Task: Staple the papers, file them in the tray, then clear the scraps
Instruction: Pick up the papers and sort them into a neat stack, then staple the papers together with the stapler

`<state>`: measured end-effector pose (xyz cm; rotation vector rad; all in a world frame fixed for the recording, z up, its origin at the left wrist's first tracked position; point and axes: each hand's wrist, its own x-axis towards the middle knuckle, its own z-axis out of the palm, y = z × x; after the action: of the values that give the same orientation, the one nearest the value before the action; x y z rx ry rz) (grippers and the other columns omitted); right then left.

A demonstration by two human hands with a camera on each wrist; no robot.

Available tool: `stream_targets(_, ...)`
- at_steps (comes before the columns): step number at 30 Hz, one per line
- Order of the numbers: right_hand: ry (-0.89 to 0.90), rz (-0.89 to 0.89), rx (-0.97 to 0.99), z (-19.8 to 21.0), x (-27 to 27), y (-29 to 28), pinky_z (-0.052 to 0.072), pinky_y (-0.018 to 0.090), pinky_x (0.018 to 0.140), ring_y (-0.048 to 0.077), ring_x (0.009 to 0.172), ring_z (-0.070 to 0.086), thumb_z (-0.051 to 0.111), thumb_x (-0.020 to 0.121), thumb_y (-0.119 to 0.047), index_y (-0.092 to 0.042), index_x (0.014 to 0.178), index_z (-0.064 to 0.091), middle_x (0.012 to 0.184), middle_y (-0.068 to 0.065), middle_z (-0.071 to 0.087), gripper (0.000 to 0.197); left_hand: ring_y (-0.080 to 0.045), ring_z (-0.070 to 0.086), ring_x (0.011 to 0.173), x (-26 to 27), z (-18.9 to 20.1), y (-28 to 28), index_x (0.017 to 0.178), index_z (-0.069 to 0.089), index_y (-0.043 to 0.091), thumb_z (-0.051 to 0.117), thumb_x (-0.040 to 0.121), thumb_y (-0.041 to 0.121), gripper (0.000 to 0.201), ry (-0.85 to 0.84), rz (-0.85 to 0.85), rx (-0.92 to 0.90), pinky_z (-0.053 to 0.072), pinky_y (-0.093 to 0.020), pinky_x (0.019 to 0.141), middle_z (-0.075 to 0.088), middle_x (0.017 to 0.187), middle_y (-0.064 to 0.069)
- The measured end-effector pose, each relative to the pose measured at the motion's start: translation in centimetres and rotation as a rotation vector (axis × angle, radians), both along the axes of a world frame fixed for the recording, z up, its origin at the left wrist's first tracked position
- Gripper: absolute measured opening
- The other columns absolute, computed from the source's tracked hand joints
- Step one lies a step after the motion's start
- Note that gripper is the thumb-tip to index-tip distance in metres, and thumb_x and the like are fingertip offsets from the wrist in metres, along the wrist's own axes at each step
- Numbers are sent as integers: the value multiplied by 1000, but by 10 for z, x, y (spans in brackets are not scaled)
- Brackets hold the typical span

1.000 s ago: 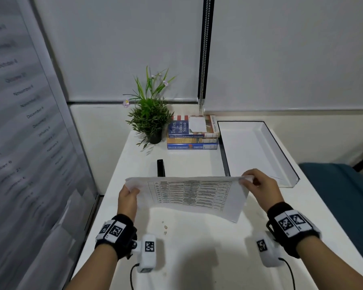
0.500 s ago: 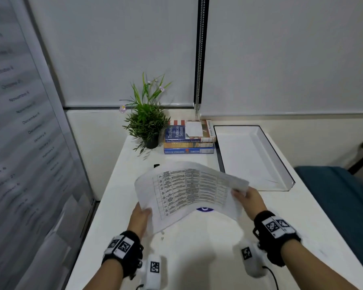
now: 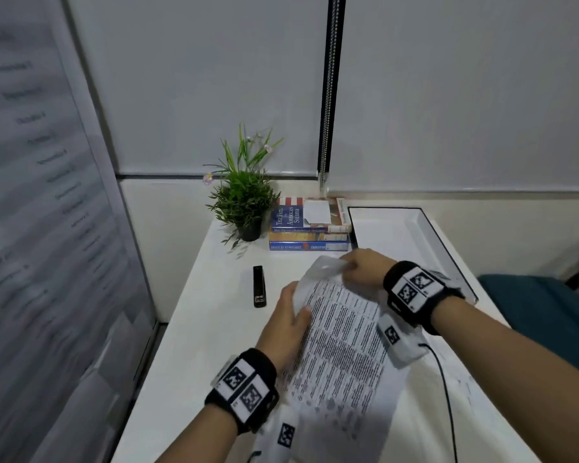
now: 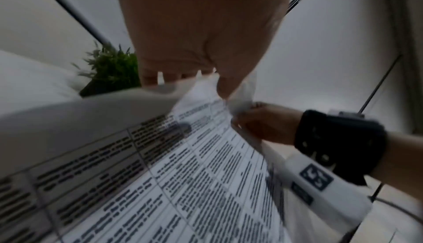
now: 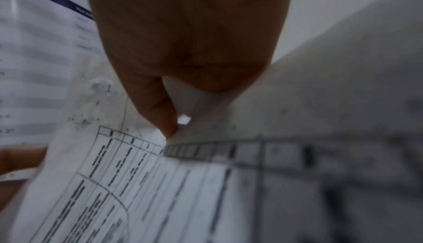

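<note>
I hold a stack of printed papers (image 3: pixel 341 342) lengthwise over the white desk, tables of text facing up. My left hand (image 3: pixel 290 324) grips their left edge near the top, thumb on the printed side (image 4: pixel 226 87). My right hand (image 3: pixel 360 267) pinches the far top corner, which curls up; in the right wrist view the papers (image 5: pixel 128 183) sit under its fingertips (image 5: pixel 164 127). A black stapler (image 3: pixel 259 286) lies on the desk left of the papers, untouched. The white filing tray (image 3: pixel 448 248) stands at the back right. Scraps are hidden.
A potted green plant (image 3: pixel 243 198) and a stack of books (image 3: pixel 310 225) with a white note on top stand at the back of the desk (image 3: pixel 188 345). A calendar board leans at the left. A teal chair (image 3: pixel 542 315) is at the right.
The papers have turned from crosswise to lengthwise and come nearer to me. My right hand has moved up to the far corner; my left has shifted along the left edge. The stapler shows again.
</note>
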<state>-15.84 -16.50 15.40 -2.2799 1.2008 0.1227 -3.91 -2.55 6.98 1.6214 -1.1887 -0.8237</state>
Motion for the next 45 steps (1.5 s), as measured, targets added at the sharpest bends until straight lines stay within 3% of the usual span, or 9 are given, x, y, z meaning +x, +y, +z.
stream_targets(3, 79, 134, -69, -14, 17, 3, 53, 35, 78, 24, 83, 61, 47, 82, -12, -21, 69, 55, 84, 3, 63, 18, -25, 57, 93, 6, -21, -4, 114, 47, 8, 33, 99, 20, 24, -57, 288, 19, 44, -34, 80, 58, 99, -8)
stream_targets(10, -399, -320, -151, -78, 3, -3, 45, 28, 96, 29, 117, 52, 56, 89, -18, -11, 137, 41, 129, 10, 55, 51, -24, 47, 84, 51, -57, 10, 114, 47, -11, 29, 99, 12, 33, 59, 569, 189, 37, -28, 80, 55, 101, -25)
stream_targets(13, -483, -373, 315, -110, 2, 17, 47, 11, 61, 20, 84, 52, 51, 92, -8, -10, 122, 45, 89, 3, 56, 31, -41, 53, 101, 68, -67, 17, 114, 45, -14, 29, 99, 11, 33, 78, 608, 229, 42, -40, 92, 54, 109, -34)
stream_targets(16, -411, -326, 283, -141, 15, 23, 40, 24, 72, 13, 65, 47, 48, 90, -6, -16, 84, 49, 72, -3, 49, 12, -37, 50, 114, 80, -73, 16, 120, 42, -13, 30, 99, 12, 35, 117, 601, 248, 38, -39, 99, 53, 116, -30)
stream_targets(20, -468, -429, 228, -159, 35, 25, 29, 22, 81, 16, 94, 45, 42, 92, -5, -14, 100, 56, 91, -3, 52, 18, -27, 29, 140, 92, -81, 13, 142, 28, 2, 33, 99, 20, 47, 227, 537, 282, 23, -37, 116, 31, 152, -13)
stream_targets(27, -113, -470, 229, -178, 63, 7, 43, 35, 82, 30, 90, 59, 41, 91, -9, -8, 102, 55, 88, 13, 58, 18, -27, 49, 84, 112, -111, 8, 92, 44, 3, 29, 96, 12, 17, 118, 524, 537, 37, -31, 76, 51, 96, -19)
stream_targets(30, -29, -355, -54, -166, 101, -17, 42, 42, 99, 36, 122, 49, 43, 93, -15, -10, 135, 42, 133, 17, 52, 43, -37, 55, 98, 117, -117, 4, 107, 49, -8, 30, 96, 11, 30, 70, 522, 584, 39, -34, 78, 56, 111, -29)
stream_targets(37, 159, -36, -9, -167, 226, -35, 45, 35, 80, 35, 110, 59, 50, 85, -52, -3, 123, 51, 123, 18, 61, 62, -38, 60, 102, 112, -133, 10, 136, 38, 17, 31, 97, 19, 40, 60, 521, 588, 48, -41, 85, 61, 124, -18)
stream_targets(45, 137, -242, 19, -188, 238, -40, 44, 43, 96, 38, 121, 49, 52, 88, -14, 0, 130, 36, 134, 21, 47, 47, -11, 30, 39, 107, -124, 16, 146, 3, 42, 28, 99, 20, 57, -58, 433, 542, 24, -20, 39, 38, 52, 2)
